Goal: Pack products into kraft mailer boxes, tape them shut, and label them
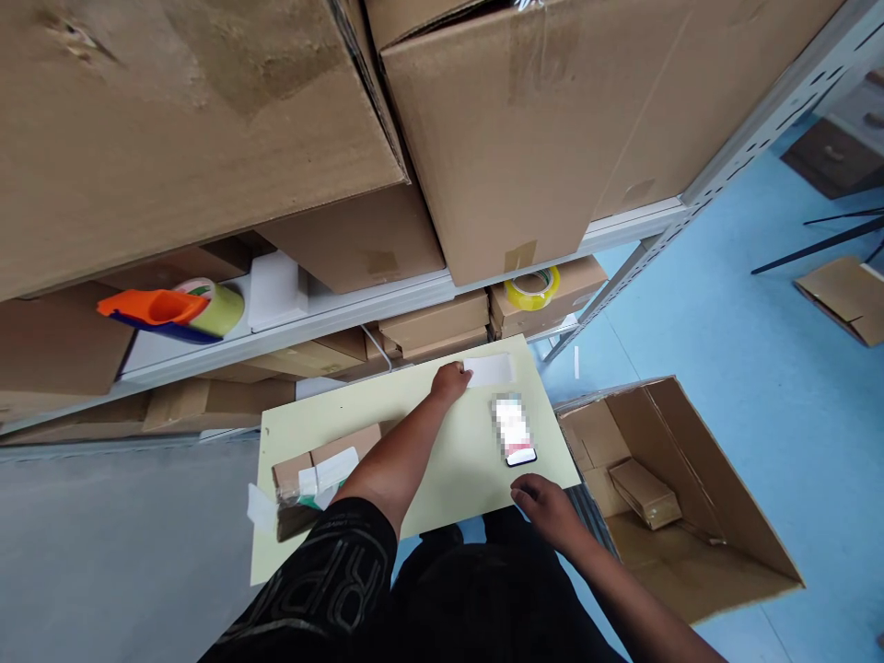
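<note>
From the head camera, looking down: the person reaches the left hand (450, 380) across the pale worktop (442, 460) to a white paper slip (492, 370) lying at its far edge, below the shelf (387, 308). The fingers are curled down onto the slip's near end, nearly closed, pinching or pressing it; I can't make out which from here. The slip lies flat, not lifted.

To my eye, the slip wants a light pinch at one corner and a low, flat draw, or it will crease or slide off the far edge.

The right hand (545, 505) rests at the near edge of the worktop, fingers loosely bent and holding nothing, just beside a phone (515, 433) lying flat. It could steady the worktop.

A small taped carton (324, 479) sits at the left of the worktop, well apart from the slip. An open cardboard box (677, 488) stands on the floor at the right.
</note>
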A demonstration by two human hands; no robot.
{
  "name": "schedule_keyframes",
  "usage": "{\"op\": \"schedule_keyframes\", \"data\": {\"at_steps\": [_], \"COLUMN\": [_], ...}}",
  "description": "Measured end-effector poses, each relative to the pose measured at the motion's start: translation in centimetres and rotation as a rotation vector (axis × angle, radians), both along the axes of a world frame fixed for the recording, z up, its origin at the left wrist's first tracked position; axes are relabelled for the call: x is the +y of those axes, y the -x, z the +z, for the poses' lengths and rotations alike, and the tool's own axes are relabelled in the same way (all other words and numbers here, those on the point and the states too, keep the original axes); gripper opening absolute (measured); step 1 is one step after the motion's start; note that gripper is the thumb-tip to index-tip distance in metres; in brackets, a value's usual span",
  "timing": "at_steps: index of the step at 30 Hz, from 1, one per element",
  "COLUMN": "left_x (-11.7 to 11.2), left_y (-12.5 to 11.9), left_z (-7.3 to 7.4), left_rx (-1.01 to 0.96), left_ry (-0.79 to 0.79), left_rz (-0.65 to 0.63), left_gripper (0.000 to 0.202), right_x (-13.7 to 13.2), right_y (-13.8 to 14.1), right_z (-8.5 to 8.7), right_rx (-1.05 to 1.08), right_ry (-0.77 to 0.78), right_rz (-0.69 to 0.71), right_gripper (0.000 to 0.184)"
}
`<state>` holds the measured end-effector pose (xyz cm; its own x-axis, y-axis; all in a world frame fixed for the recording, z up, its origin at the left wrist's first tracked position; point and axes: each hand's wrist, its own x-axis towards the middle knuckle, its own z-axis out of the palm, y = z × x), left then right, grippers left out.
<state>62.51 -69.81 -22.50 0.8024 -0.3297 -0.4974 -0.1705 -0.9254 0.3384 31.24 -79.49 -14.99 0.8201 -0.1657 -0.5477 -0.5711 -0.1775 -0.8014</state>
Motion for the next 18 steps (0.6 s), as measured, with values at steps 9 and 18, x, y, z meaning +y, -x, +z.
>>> {"op": "schedule_keyframes", "data": {"at_steps": [9, 18], "left_x": [0.3, -3.3], "left_y": [1.1, 4.0], "left_z": [2.4, 4.4], "left_rx": [-0.070, 0.017], "left_ry": [0.056, 0.347], "left_rz": [-0.039, -0.140], "left_gripper": [0.030, 0.035], "right_x": [0.6, -5.8], "right_y": [-0.5, -9.6], "right_z": [-0.2, -1.2], "right_rx": [-0.039, -0.178], "right_ry": [0.003, 0.287], "right_rz": [-0.001, -0.220], "right_gripper": [0.028, 0.038]}}
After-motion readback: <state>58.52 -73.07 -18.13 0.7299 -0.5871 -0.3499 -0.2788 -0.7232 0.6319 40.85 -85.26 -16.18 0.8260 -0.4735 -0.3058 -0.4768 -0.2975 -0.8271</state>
